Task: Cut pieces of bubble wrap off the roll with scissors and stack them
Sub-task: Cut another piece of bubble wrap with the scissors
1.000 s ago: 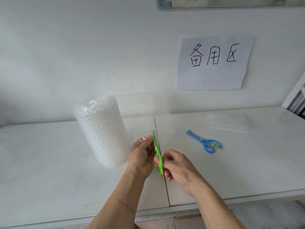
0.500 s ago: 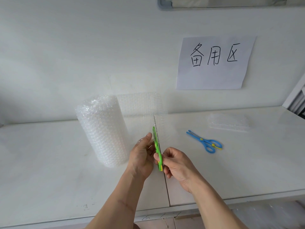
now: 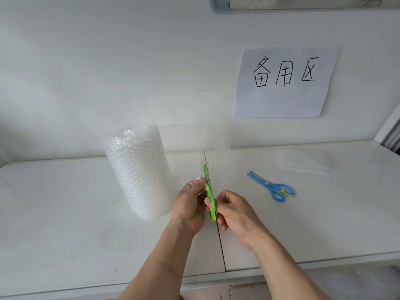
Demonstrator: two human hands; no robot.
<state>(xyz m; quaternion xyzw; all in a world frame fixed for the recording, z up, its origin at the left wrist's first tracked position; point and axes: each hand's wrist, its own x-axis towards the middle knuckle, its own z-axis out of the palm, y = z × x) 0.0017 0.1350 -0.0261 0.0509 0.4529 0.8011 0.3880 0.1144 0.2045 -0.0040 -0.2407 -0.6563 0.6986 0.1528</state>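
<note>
A clear bubble wrap roll [image 3: 138,169] stands upright on the white table [image 3: 65,213], left of centre. A loose sheet [image 3: 190,144] runs from it to the right. My left hand [image 3: 190,204] pinches the sheet's lower edge. My right hand [image 3: 233,211] holds green scissors [image 3: 208,191], edge-on to the camera, blades pointing away into the sheet. A flat stack of cut bubble wrap pieces [image 3: 303,162] lies at the back right.
Blue scissors [image 3: 271,187] lie on the table right of my hands. A paper sign [image 3: 285,83] with handwriting is stuck on the wall. A seam [image 3: 220,245] divides the table top. More bubble wrap [image 3: 357,280] shows below the table's front edge.
The green scissors have crept slightly forward into the sheet, and both hands shifted a little away from me. The roll and blue scissors stay put.
</note>
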